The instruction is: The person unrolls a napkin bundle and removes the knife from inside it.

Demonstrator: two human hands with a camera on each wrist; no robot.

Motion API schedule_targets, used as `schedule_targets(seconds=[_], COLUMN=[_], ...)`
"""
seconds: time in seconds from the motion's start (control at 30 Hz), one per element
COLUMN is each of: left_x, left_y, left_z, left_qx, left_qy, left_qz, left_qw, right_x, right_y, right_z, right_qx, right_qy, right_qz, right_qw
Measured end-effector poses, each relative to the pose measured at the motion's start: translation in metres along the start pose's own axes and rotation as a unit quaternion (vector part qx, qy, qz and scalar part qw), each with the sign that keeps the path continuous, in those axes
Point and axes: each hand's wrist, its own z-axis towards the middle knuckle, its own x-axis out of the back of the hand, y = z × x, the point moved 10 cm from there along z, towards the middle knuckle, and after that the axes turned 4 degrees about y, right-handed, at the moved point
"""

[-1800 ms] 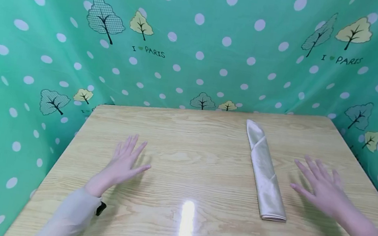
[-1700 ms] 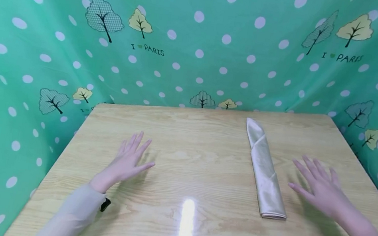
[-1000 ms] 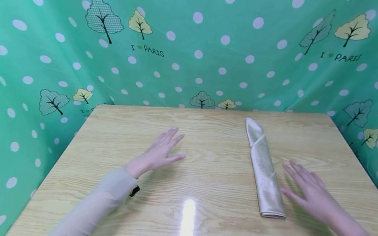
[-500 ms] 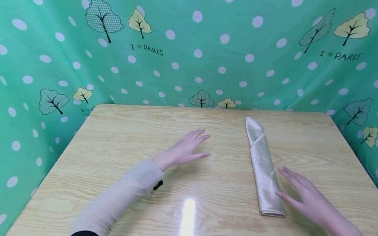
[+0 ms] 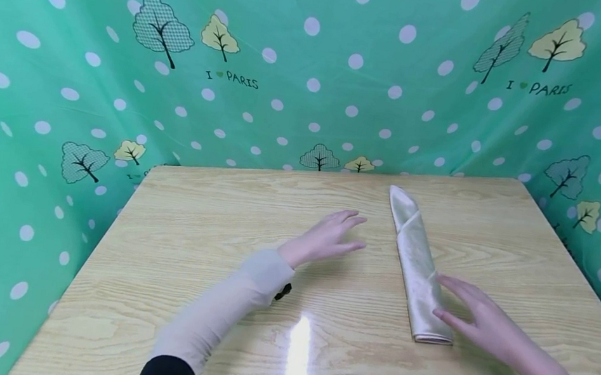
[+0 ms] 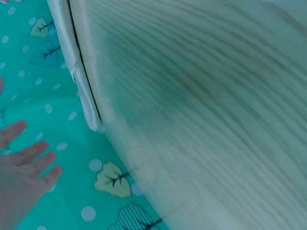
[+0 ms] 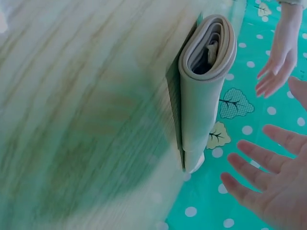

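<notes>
A silvery satin cloth [image 5: 417, 268], rolled into a long flattish bundle, lies lengthwise on the right half of the table. Its near end shows spiralled layers in the right wrist view, where the roll [image 7: 201, 110] stands out against the wood. My right hand [image 5: 481, 315] is at the roll's right side near its lower half, fingertips overlapping its edge in the head view. The left hand [image 5: 328, 235] hovers left of the roll with fingers extended toward it, a gap between them. Both hands hold nothing; the left wrist view shows spread fingers [image 6: 36, 160].
The wooden table [image 5: 204, 219] has a bright light reflection [image 5: 297, 366] near its front middle. Behind it and along both sides hangs a green dotted cloth [image 5: 268, 87] printed with trees. Black straps show at both wrists.
My left hand has travelled right across the table, from the left side to near the roll. The right hand has shifted left up to the roll's edge. The roll stays in place.
</notes>
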Motion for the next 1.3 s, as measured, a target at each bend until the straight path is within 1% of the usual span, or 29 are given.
schedule_targets(seconds=[0.23, 0.43, 0.53, 0.73, 0.83, 0.93, 1.03, 1.13, 1.3], left_x=[-0.013, -0.02, -0.025, -0.04, -0.046, -0.052, -0.058, -0.064, -0.074], left_y=[0.022, 0.039, 0.046, 0.06, 0.066, 0.07, 0.072, 0.074, 0.076], left_z=[0.018, 0.034, 0.04, 0.051, 0.055, 0.057, 0.06, 0.063, 0.067], left_qx=[-0.024, -0.047, -0.053, -0.052, -0.062, -0.07, -0.071, -0.074, -0.071], left_qy=[-0.008, -0.007, -0.008, -0.033, -0.041, -0.045, -0.051, -0.062, -0.078], left_qz=[-0.016, -0.017, -0.026, -0.043, -0.046, -0.054, -0.071, -0.084, -0.081], left_qw=[0.9995, 0.9987, 0.9982, 0.9972, 0.9962, 0.9951, 0.9936, 0.9918, 0.9912], right_x=[-0.004, -0.008, -0.009, -0.011, -0.012, -0.012, -0.013, -0.016, -0.022], right_y=[-0.005, -0.008, -0.008, -0.012, -0.015, -0.018, -0.019, -0.019, -0.016], right_z=[-0.002, -0.001, -0.001, -0.002, -0.002, -0.002, -0.001, -0.001, 0.0], right_qx=[0.02, 0.041, 0.05, 0.059, 0.068, 0.083, 0.092, 0.092, 0.082], right_qy=[0.009, 0.017, 0.021, 0.019, 0.02, 0.025, 0.03, 0.026, 0.006], right_qz=[0.01, 0.004, -0.001, 0.001, 0.0, -0.004, -0.009, -0.007, -0.005], right_qw=[1.0, 0.999, 0.999, 0.998, 0.997, 0.996, 0.995, 0.995, 0.997])
